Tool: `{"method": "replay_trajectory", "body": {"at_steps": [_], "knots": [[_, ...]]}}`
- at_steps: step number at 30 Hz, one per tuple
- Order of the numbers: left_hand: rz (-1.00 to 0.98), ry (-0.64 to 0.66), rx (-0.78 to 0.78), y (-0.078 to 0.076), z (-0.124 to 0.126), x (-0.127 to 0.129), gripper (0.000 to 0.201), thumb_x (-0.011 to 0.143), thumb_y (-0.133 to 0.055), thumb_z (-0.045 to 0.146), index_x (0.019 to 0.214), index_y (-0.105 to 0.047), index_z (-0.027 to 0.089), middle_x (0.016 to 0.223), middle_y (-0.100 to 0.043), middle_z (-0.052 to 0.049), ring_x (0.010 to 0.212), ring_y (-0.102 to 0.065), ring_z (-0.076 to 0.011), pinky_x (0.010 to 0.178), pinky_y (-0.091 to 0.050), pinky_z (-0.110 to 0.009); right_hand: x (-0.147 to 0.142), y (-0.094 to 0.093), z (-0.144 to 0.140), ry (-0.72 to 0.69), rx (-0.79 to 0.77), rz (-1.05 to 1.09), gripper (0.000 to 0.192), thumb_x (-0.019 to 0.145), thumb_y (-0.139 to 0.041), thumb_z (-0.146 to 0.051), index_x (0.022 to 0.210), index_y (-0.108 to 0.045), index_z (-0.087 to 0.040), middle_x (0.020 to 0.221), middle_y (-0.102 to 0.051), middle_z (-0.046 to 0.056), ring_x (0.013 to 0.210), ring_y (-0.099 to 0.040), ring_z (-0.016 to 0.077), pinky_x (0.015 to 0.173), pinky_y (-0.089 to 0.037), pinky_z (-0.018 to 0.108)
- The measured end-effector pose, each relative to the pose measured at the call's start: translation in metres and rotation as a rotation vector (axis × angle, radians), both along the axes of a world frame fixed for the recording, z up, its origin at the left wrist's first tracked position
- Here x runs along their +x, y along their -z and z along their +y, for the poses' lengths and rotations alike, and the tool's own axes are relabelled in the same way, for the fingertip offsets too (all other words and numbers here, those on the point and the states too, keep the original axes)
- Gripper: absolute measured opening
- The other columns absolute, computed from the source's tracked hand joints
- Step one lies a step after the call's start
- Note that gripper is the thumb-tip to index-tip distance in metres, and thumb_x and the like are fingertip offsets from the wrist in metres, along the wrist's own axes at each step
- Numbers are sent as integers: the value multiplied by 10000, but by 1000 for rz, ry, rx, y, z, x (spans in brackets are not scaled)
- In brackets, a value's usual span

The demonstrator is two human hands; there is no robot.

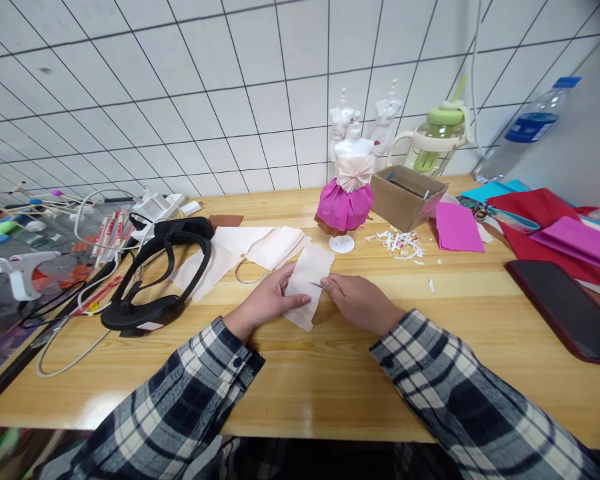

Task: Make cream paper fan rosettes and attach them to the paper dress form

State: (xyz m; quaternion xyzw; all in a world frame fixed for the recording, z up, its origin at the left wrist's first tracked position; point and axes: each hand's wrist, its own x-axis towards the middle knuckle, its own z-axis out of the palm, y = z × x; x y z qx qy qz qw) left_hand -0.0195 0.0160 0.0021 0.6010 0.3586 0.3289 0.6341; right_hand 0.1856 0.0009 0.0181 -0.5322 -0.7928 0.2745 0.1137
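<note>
My left hand (273,300) pinches a strip of pale pink crepe paper (310,270), its thumb lying across the front. Between the thumb and fingers of my right hand (355,299) is a thin needle (317,285), whose tip points left over the paper. The right hand is at the strip's right edge. Behind the hands stands a small white mannequin (353,148) on a round base, wearing a pale pleated top and a magenta skirt (345,205). More pale crepe paper (275,248) lies on the table just left of the strip.
Left are a black headset (155,313), cables and a glue gun (23,273). A cardboard box (407,200), paper scraps (397,243), a green-lidded cup (437,137) and a water bottle (525,130) stand behind right. Magenta paper (459,227) and a phone (565,310) lie right.
</note>
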Motion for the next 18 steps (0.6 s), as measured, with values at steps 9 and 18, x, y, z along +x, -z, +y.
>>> {"method": "replay_trajectory", "body": {"at_steps": [9, 18], "knots": [[-31, -16, -12, 1, -1, 1, 676, 726, -803, 229, 1340, -529, 156, 1224, -682, -117, 1146, -626, -269, 930, -516, -337, 0, 0, 0, -3, -16, 32, 416, 1041, -256, -366, 916, -614, -195, 988, -723, 83, 927, -648, 211, 757, -392, 295], [-23, 3, -10, 1, 0, 1, 682, 725, -803, 230, 1345, -527, 160, 1287, -649, -127, 1187, -603, -284, 948, -503, -343, -2, 1, 0, 1, -35, 32, 427, 1043, -247, -365, 905, -613, -193, 963, -717, 84, 917, -639, 205, 748, -381, 292]]}}
